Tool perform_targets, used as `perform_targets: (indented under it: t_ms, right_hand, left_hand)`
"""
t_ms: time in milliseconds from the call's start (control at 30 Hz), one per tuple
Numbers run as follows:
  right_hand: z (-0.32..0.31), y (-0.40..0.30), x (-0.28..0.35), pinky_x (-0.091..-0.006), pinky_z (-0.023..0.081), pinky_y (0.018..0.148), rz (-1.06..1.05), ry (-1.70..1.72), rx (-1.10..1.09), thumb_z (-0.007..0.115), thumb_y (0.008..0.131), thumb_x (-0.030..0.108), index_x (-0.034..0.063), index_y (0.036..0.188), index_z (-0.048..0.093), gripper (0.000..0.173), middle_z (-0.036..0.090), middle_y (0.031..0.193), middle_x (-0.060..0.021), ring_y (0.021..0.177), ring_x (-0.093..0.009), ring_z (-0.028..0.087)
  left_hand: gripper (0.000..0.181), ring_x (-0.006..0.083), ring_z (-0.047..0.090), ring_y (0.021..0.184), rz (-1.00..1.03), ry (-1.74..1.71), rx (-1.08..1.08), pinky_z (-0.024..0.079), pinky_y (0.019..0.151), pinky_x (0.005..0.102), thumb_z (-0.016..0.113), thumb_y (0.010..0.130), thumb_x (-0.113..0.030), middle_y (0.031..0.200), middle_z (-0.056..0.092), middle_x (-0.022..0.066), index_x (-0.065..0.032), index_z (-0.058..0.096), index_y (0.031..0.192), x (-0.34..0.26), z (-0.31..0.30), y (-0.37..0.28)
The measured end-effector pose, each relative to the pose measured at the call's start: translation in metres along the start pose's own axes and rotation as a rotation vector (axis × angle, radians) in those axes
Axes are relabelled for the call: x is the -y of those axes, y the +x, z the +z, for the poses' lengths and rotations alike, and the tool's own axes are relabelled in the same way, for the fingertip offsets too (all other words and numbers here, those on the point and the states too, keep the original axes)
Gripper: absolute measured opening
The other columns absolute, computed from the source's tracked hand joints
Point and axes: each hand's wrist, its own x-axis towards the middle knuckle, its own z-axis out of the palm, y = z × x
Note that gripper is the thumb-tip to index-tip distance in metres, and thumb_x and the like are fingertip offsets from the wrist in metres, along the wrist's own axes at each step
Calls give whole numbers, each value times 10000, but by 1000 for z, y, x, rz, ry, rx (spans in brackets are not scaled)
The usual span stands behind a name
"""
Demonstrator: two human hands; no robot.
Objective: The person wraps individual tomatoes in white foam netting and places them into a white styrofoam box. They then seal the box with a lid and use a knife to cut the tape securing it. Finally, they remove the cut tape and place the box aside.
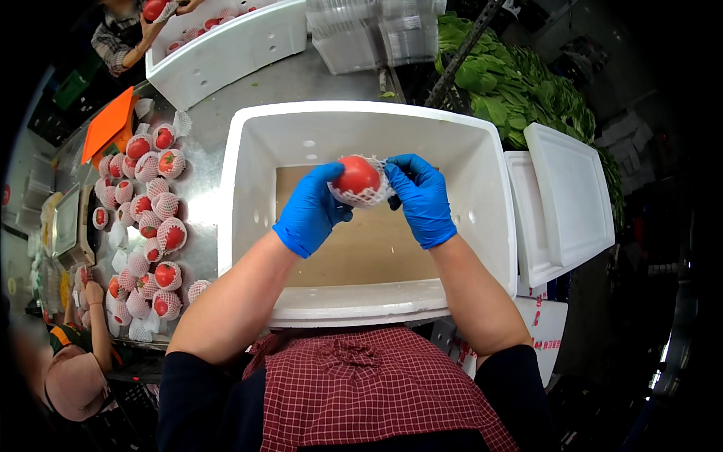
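My left hand (314,204), in a blue glove, is shut on a red tomato (358,174) partly wrapped in a white foam net sleeve (367,198). The fingertips of my right hand (419,195), also gloved in blue, pinch the sleeve's right edge. Both hands are above an open white polystyrene box (361,110), with brown cardboard (356,254) lining its bottom. To the left, many tomatoes in foam nets (171,234) lie in a spread group on the metal table.
Another polystyrene box (231,53) holds netted tomatoes beside a co-worker (127,45). A second person (79,373) reaches in at lower left near a scale (70,226). Clear plastic trays (375,39), leafy greens (508,85) and polystyrene lids (570,198) stand around the box.
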Motion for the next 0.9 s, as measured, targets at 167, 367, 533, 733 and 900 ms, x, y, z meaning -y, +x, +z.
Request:
perform_targets:
  t_ms: [167,367,533,733,900]
  right_hand:
    - [3,-4,15,-206,406,450,54,111,68,599,900,189,41,919,623,151,585,713,-19,520,-68,496]
    - [4,-6,17,-199,428,466,2,147,44,601,898,183,47,926,625,141,603,727,-18,531,-69,512]
    - [7,-17,10,-192,462,530,-57,54,211,630,875,134,58,968,632,120,638,821,-31,628,-73,558]
    - [11,-11,21,-202,444,527,-79,100,170,611,879,88,41,1001,627,131,614,781,-27,604,-69,528]
    - [-13,-7,23,-207,426,496,-89,130,-53,598,888,114,32,982,646,134,589,733,-29,556,-86,518]
  left_hand:
    - [470,196,629,827,-50,-192,43,514,628,262,595,786,-414,985,626,87,-97,538,1128,2,-7,4]
    - [432,163,610,861,232,492,-24,495,652,228,607,819,-298,1007,606,83,-66,520,1173,4,-4,8]
    - [413,135,589,884,283,696,-21,480,641,221,616,839,-207,1077,586,80,-113,512,1227,12,4,0]
    - [375,140,583,844,383,462,-167,475,602,217,586,843,-197,1066,589,60,-149,537,1212,-12,-1,0]
    - [378,144,567,844,764,211,-421,481,604,248,599,849,-209,1059,558,62,-144,520,1213,-67,-46,-28]
